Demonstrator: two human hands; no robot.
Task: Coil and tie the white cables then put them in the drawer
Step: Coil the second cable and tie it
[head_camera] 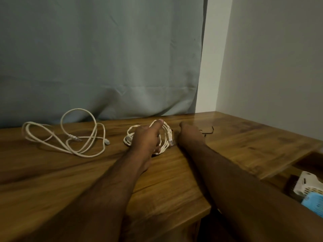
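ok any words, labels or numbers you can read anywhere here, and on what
None can be read in this view.
Coiled white cable and loose white cable: no print shows on the sheaths or plugs.
White basket and blue item at lower right: no label visible.

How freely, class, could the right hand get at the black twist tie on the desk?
Probably yes: the right hand lies just beside the black twist tie, with only bare desk between them.
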